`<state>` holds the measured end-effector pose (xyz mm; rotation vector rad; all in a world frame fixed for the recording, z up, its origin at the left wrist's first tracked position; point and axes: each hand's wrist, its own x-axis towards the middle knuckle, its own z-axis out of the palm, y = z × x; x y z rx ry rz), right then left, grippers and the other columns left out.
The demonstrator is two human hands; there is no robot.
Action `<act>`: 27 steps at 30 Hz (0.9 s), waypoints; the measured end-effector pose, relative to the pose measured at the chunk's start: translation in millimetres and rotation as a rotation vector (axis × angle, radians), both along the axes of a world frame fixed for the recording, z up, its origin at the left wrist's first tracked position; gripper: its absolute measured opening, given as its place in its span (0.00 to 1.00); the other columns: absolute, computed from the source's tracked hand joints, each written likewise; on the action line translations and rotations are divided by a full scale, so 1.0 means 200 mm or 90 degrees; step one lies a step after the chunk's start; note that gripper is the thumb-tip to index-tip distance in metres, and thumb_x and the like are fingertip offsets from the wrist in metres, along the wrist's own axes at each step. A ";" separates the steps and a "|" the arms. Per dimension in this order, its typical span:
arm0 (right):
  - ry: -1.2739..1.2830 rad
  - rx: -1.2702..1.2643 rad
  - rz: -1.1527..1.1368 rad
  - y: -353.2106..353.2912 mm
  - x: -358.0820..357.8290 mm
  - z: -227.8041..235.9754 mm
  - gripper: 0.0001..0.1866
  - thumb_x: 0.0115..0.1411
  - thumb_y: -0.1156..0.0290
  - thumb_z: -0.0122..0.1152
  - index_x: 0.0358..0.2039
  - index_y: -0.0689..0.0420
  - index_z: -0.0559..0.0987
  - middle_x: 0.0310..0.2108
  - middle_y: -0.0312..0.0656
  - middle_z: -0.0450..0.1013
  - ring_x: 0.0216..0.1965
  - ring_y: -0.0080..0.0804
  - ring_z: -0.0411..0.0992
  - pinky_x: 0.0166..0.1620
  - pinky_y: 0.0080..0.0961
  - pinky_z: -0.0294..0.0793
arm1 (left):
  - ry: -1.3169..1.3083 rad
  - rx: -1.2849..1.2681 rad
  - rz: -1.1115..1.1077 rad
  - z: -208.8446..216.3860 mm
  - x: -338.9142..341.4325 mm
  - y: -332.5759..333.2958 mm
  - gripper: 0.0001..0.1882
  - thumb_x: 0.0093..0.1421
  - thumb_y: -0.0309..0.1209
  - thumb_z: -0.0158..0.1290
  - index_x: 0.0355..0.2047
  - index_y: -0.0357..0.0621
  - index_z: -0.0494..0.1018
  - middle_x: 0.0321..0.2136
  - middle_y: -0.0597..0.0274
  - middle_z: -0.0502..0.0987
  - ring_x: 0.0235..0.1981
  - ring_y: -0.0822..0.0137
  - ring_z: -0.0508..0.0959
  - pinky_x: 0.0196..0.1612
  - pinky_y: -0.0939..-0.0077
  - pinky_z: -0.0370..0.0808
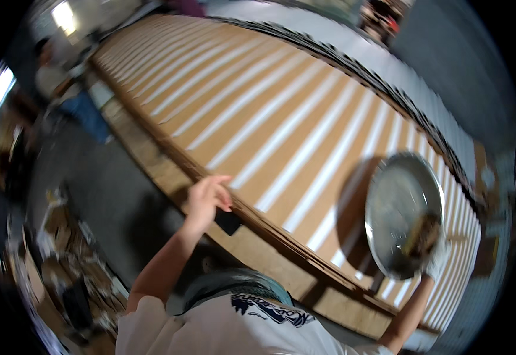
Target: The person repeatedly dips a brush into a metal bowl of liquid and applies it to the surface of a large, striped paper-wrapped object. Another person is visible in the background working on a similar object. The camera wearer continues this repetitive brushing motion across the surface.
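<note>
A shiny oval-looking metal basin (388, 195) with pale, wet-looking contents is above the striped sheets at the right. My right hand (439, 260), in a white glove, grips the basin by its near right rim. Inside the basin, beside that hand, lies a brown, rough block (426, 236), perhaps a brush or sponge; its kind is unclear. My bare left hand (204, 198) is at the near edge of the stacked cardboard sheets (258, 133), fingers loosely bent and apart, with nothing visible in them. Just below it a small black flat piece (227, 220) shows against the stack's edge.
White strips run across the brown cardboard. Behind it lies a long row of pale sheets with dark ragged edges (352, 56). A wooden base (269, 260) runs under the stack. Scrap cardboard (68, 266) litters the floor at left. Another person (68, 89) sits at far left.
</note>
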<state>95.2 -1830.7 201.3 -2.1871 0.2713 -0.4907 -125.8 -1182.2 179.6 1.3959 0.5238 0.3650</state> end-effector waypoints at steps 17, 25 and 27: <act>-0.130 0.562 0.018 0.62 0.53 0.14 0.22 0.69 0.57 0.52 0.46 0.66 0.81 0.41 0.47 0.80 0.41 0.35 0.78 0.42 0.30 0.80 | 0.210 -0.010 0.440 -0.37 -2.17 0.90 0.30 0.71 0.48 0.50 0.18 0.37 0.77 0.12 0.63 0.73 0.12 0.76 0.68 0.15 0.79 0.60; -0.098 0.817 0.227 2.02 0.96 0.22 0.15 0.70 0.66 0.43 0.41 0.61 0.78 0.44 0.46 0.79 0.44 0.37 0.78 0.49 0.29 0.82 | 0.084 0.049 0.524 -0.42 -2.33 1.12 0.25 0.76 0.42 0.41 0.50 0.30 0.78 0.30 0.52 0.85 0.32 0.69 0.82 0.39 0.78 0.77; -0.052 0.764 0.287 2.54 0.97 0.19 0.15 0.71 0.65 0.44 0.39 0.60 0.77 0.38 0.44 0.79 0.39 0.36 0.79 0.47 0.29 0.82 | 0.103 0.075 0.520 -0.39 -2.33 1.21 0.22 0.74 0.38 0.44 0.54 0.31 0.77 0.33 0.52 0.86 0.32 0.68 0.82 0.39 0.76 0.78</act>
